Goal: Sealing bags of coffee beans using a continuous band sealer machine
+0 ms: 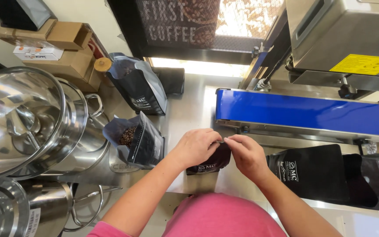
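The left hand (194, 147) and right hand (247, 153) pinch the top edge of a small black pouch (210, 161), fingers clamped on it. It stands on the steel worktop (189, 109), near an open pouch of coffee beans (137, 140).

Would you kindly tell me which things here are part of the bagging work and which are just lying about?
In hand:
left hand and right hand pinching the small black pouch
open pouch of beans
blue conveyor

Lying about:
steel pots
cardboard boxes
flat black bags
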